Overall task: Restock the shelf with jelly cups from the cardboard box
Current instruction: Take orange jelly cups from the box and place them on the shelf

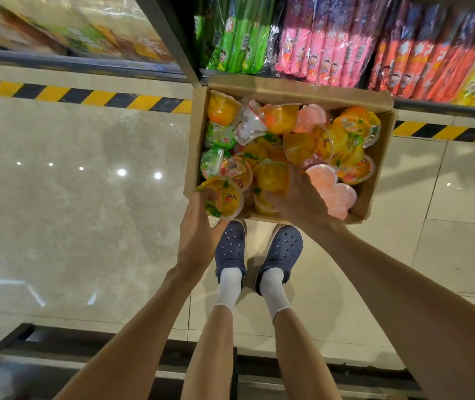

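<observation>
An open cardboard box sits on the floor against the shelf foot, filled with several jelly cups in orange, green and pink. My left hand grips a yellow jelly cup at the box's near left corner, lifted to the rim. My right hand reaches into the near middle of the box, its fingers curled round an orange jelly cup. Pink jelly cups lie just right of that hand.
The shelf above the box holds green snack packs, pink packs and red and yellow packs. A dark shelf post stands left of them. Black-and-yellow tape lines the glossy tiled floor. My blue clogs stand just before the box.
</observation>
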Motion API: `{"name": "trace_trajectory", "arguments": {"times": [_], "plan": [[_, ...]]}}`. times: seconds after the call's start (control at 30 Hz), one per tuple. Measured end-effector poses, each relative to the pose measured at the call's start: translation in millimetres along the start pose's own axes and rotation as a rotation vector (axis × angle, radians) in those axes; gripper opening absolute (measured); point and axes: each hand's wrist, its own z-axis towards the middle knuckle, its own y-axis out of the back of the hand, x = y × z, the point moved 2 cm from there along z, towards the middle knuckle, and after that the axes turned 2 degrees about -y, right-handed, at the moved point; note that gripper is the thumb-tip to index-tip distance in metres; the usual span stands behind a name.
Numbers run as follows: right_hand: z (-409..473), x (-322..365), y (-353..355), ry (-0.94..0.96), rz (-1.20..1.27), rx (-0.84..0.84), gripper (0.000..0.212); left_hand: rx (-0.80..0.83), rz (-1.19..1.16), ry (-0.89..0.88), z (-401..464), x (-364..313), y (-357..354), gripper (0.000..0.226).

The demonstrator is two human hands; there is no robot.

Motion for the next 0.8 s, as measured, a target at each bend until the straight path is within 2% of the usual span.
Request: {"name": "trace_trajectory", "arguments": {"times": [0.17, 0.37, 0.57, 0.7, 0.8], "plan": [[31.2, 14.1, -17.5, -0.117, -0.04, 0.011, 0.093, 0.011, -0.112, 0.017, 15.7, 5.6, 10.8, 0.067], [51.6, 24.8, -31.6, -0.255, -0.071, -0.059, 0.088, 0.004, -0.124, 0.024, 27.4, 14.3, 13.2, 0.063], [54.6, 23.0, -26.6, -0.202, -0.062, -0.035, 0.084, 0.015, -0.111, 0.041, 31.5, 12.2, 15.1, 0.064], [32.6, 20.4, -19.7, -0.057, -0.044, -0.086, 0.078, -0.003, -0.111, 0.021, 31.8, -4.9, 20.7, 0.065], [7.1, 19.5, -3.8, -0.022, 0.05, -0.108, 0.084, -0.027, -0.129, 0.004, 33.1, -21.9, 28.1, 0.067]]}}
